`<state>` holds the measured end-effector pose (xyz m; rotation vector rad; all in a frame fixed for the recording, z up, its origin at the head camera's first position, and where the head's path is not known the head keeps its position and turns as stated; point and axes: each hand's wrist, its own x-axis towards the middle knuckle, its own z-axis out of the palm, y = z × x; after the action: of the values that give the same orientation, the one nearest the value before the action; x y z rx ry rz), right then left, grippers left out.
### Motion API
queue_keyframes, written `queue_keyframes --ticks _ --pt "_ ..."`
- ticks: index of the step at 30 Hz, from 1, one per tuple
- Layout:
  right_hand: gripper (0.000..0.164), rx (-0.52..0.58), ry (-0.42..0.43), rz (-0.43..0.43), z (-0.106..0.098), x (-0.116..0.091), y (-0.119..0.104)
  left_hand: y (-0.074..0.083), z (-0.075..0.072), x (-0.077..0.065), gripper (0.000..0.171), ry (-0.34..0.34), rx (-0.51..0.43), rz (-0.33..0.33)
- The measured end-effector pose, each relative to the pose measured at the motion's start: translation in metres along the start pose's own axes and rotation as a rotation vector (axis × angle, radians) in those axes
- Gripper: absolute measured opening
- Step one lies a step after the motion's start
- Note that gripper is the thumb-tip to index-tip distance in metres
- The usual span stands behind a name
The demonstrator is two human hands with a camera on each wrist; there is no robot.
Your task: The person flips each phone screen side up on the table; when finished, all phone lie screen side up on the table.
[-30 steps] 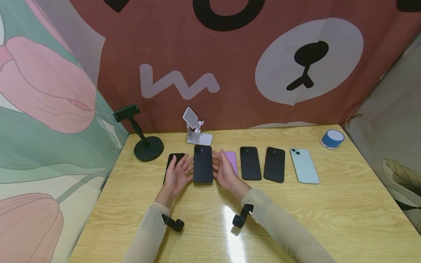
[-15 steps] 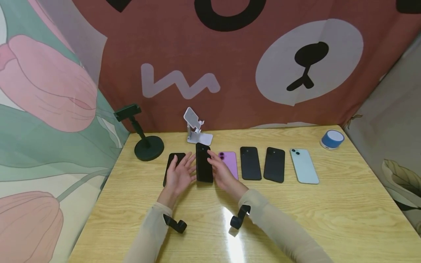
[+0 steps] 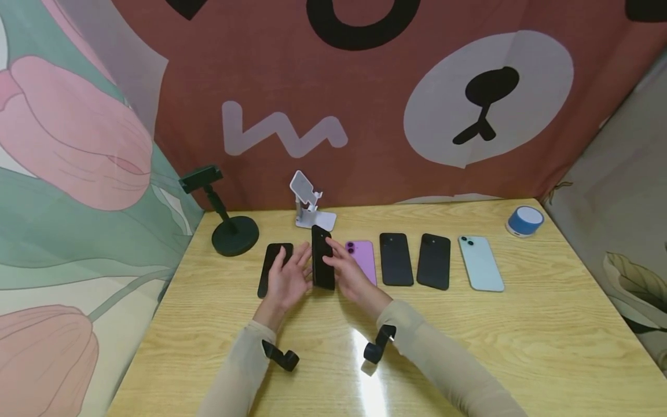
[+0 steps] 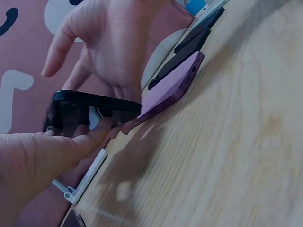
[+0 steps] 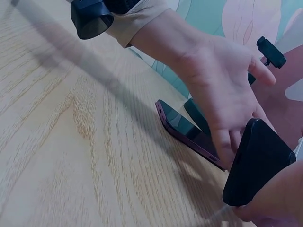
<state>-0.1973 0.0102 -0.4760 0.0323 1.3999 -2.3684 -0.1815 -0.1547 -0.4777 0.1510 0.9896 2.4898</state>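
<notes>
A black smartphone (image 3: 323, 260) is held between both hands, tilted so one long edge turns toward the head camera. My right hand (image 3: 354, 275) grips it from the right, fingers at its edge and back. From the left, my left hand (image 3: 289, 284) touches it with fairly straight fingers, its thumb standing free. In the left wrist view the lower short edge of the smartphone (image 4: 97, 101) faces the camera; the left fingers (image 4: 90, 139) lie against one side. In the right wrist view the smartphone (image 5: 258, 161) partly hides the left fingertips.
Left of the hands lies another black phone (image 3: 268, 269). Rightward lie a purple phone (image 3: 363, 258), two dark phones (image 3: 396, 259) (image 3: 434, 262) and a light blue one (image 3: 482, 263). Behind stand a dark green stand (image 3: 234, 236), a white phone stand (image 3: 315, 219) and a blue-white cylinder (image 3: 524, 221).
The smartphone has turned between my hands, from its flat back facing the head camera to a narrow, edge-on angle. The right fingers have come across it; the left hand has shifted slightly right.
</notes>
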Motion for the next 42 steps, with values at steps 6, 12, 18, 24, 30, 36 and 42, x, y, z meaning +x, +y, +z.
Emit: queue_keyframes --ticks 6,12,18,24,30,36,42 --pt "0.064 -0.014 -0.008 0.017 0.003 -0.003 -0.003 -0.005 -0.001 0.004 0.071 0.044 0.031 -0.014" --pt "0.064 -0.047 -0.039 0.036 0.005 -0.004 -0.003 -0.008 -0.002 0.006 0.067 0.027 0.042 -0.078" --pt "0.068 -0.007 -0.077 0.051 0.005 -0.002 0.002 -0.012 0.002 0.01 0.062 -0.006 0.086 -0.144" --pt "0.065 0.008 -0.131 0.084 -0.001 -0.002 0.002 -0.012 0.003 0.009 0.065 0.015 0.106 -0.137" --pt "0.065 0.001 -0.189 0.104 -0.005 -0.005 -0.003 -0.012 0.001 0.008 0.065 0.047 0.129 -0.146" --pt "0.065 0.042 -0.26 0.134 -0.007 -0.008 -0.008 -0.012 -0.001 0.006 0.069 0.083 0.18 -0.142" --pt "0.061 0.052 -0.25 0.145 -0.01 -0.008 -0.009 -0.01 -0.002 0.004 0.08 0.099 0.211 -0.145"
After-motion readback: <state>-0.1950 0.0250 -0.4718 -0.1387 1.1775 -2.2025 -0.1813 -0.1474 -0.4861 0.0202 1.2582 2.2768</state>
